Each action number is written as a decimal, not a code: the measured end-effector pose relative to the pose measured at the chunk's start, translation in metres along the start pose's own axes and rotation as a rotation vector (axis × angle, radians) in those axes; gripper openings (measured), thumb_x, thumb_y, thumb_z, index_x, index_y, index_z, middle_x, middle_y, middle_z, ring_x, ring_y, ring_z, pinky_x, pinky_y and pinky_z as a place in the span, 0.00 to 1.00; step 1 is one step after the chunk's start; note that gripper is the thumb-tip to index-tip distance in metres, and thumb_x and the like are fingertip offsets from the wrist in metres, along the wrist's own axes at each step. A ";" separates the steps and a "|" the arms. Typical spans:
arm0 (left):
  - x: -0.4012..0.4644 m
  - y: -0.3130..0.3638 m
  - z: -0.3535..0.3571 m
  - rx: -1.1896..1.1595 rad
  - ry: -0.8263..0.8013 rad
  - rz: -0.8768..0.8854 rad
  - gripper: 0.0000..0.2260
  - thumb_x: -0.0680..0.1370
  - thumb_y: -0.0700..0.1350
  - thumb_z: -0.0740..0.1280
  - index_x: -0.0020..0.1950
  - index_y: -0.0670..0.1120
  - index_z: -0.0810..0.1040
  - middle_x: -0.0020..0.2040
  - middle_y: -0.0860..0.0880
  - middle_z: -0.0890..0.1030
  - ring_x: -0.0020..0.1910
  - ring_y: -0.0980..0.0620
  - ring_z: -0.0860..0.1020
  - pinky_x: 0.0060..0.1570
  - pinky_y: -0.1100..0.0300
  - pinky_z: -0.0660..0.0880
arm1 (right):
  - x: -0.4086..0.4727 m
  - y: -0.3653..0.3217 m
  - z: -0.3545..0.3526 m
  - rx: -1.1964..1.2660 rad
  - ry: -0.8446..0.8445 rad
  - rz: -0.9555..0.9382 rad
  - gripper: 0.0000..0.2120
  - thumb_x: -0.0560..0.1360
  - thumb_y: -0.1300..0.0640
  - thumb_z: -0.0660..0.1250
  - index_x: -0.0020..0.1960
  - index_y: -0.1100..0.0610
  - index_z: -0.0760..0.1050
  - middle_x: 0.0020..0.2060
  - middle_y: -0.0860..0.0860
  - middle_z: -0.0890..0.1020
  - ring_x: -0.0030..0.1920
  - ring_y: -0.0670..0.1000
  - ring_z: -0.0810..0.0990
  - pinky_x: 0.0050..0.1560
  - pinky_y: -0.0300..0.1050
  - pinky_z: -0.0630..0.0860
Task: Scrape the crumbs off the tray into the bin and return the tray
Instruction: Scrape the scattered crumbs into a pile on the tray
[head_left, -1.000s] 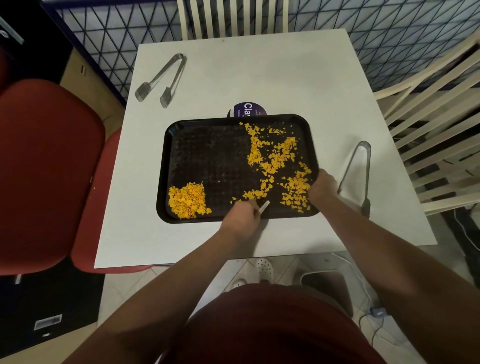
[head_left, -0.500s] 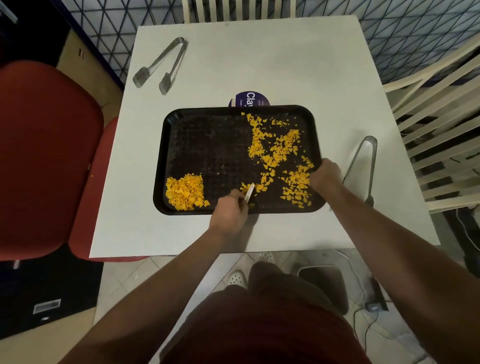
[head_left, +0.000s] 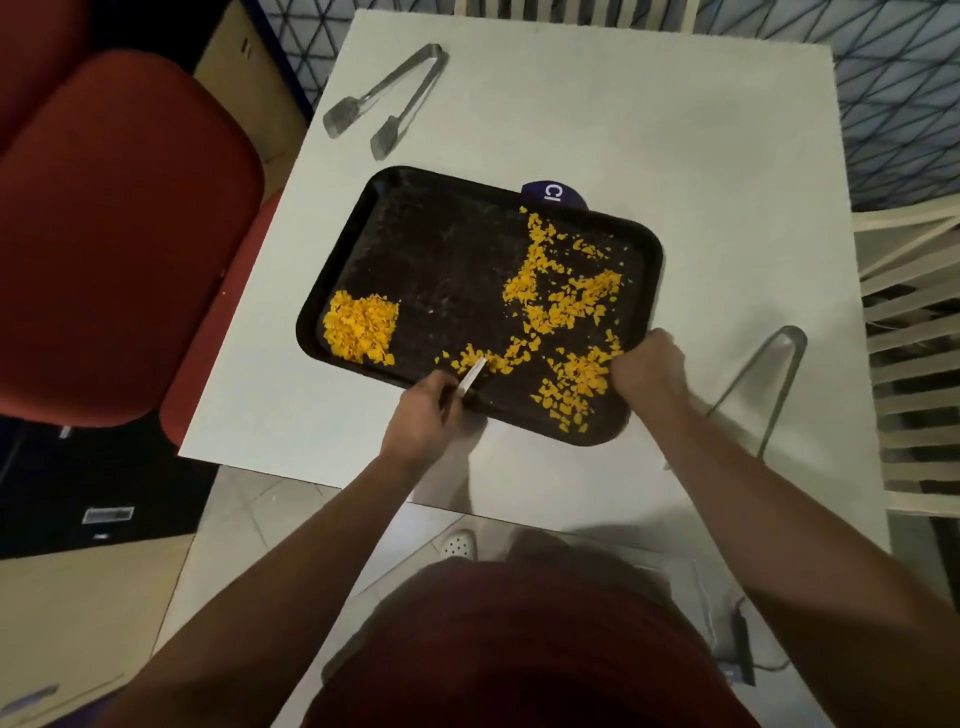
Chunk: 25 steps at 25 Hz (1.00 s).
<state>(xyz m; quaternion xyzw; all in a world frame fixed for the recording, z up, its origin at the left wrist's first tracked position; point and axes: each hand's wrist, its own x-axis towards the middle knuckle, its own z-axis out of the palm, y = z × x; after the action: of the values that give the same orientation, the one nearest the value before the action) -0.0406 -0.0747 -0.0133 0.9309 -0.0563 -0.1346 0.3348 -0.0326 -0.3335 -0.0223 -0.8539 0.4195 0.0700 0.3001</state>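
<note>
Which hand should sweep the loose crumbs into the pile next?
Left. The left hand already holds the scraper among the loose crumbs, with the pile on its side. The right hand grips the tray edge, steadying it.

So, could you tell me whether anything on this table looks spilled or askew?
The orange crumbs are all inside the black tray, none on the table. The tray lies skewed to the table's edges and covers part of a purple disc.
</note>
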 end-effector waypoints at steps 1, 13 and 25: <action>0.004 0.000 -0.002 0.017 0.028 -0.027 0.06 0.78 0.43 0.63 0.51 0.42 0.76 0.42 0.43 0.80 0.39 0.46 0.77 0.36 0.61 0.66 | -0.002 -0.002 0.002 0.024 -0.003 0.008 0.19 0.71 0.60 0.64 0.60 0.64 0.70 0.55 0.61 0.77 0.54 0.63 0.78 0.45 0.46 0.72; 0.014 0.055 0.039 0.294 0.017 -0.063 0.09 0.81 0.44 0.56 0.54 0.43 0.75 0.52 0.45 0.77 0.51 0.45 0.75 0.56 0.52 0.64 | 0.021 -0.009 0.010 -0.230 0.114 -0.142 0.16 0.78 0.52 0.54 0.61 0.61 0.64 0.50 0.61 0.80 0.49 0.64 0.80 0.48 0.52 0.73; 0.022 0.025 0.016 0.397 0.033 -0.151 0.09 0.79 0.41 0.57 0.55 0.40 0.74 0.52 0.42 0.79 0.50 0.42 0.76 0.54 0.53 0.65 | -0.003 -0.018 0.030 -0.058 0.139 -0.019 0.21 0.77 0.60 0.55 0.69 0.62 0.60 0.60 0.61 0.75 0.58 0.61 0.74 0.61 0.52 0.61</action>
<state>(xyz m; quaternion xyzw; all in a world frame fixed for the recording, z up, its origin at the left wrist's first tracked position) -0.0244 -0.1080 -0.0140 0.9823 -0.0062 -0.1304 0.1344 -0.0170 -0.3059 -0.0376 -0.8689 0.4288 0.0199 0.2463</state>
